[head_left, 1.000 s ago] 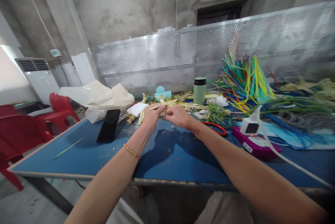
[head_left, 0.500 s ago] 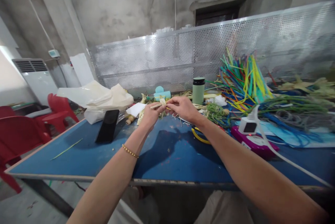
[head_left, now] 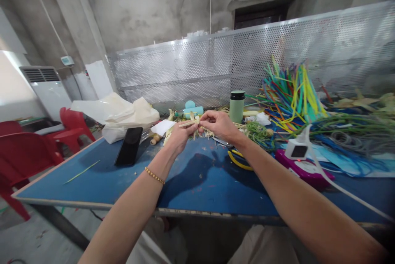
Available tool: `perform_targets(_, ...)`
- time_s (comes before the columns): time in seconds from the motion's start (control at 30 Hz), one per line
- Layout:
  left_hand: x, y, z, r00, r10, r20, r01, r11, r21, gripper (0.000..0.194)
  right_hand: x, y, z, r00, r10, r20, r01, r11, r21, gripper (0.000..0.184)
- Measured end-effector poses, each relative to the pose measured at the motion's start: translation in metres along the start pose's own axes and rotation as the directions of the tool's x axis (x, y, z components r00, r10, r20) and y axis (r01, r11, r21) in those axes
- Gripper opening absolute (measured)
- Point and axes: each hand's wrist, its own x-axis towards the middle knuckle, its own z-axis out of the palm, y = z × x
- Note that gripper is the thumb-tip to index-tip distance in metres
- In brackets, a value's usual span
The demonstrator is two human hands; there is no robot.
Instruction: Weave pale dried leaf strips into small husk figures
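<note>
Over the blue table (head_left: 123, 188), my left hand (head_left: 179, 137) is closed around a pale, flat straw-like strip (head_left: 187, 124) that lies along its fingers. My right hand (head_left: 221, 126) meets it fingertip to fingertip, thumb and forefinger pinched at the strip's right end. What exactly lies in that pinch is too small to make out. Just beyond both hands is a heap of dry husk pieces and fibres (head_left: 212, 135). Below my right wrist rests a yellow looped handle (head_left: 239, 161), probably of scissors, partly covered by the forearm.
A phone (head_left: 128, 146) and crumpled white sheeting (head_left: 123, 113) lie left. A green bottle (head_left: 236, 108) stands behind my right hand. Coloured strips (head_left: 296, 95), tangled green cords (head_left: 257, 134) and a purple power strip (head_left: 304, 169) with a white cable (head_left: 345, 193) occupy the right.
My right hand was curled near the left, then came up and right into a pinch at the strip. The yellow handle under the right arm has come into clearer view. My left hand stays nearly still.
</note>
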Motion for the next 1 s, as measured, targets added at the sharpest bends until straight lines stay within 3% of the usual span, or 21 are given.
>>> perform_targets(0.43,-0.001,0.002,0.003,1.0,0.004,-0.008,-0.004,0.999,-0.053,0.02,-0.001,-0.006,-0.006,0.996,0.081,0.036,-0.085,0.989,0.117,0.016)
perform_targets(0.63,0.001,0.0,0.001,1.0,0.021,-0.003,-0.021,1.0,-0.02,0.02,-0.001,-0.004,-0.006,0.998,0.066,0.018,-0.068,0.989,0.134,0.017)
perform_targets(0.87,-0.007,0.015,0.009,0.995,0.093,0.02,-0.095,0.979,0.181,0.018,0.001,0.01,-0.004,0.983,0.179,0.039,-0.184,0.962,0.204,0.035)
perform_targets(1.0,-0.008,0.018,0.011,0.994,0.097,0.043,-0.104,0.971,0.216,0.018,0.001,0.013,-0.002,0.984,0.174,0.025,-0.173,0.932,0.319,0.029)
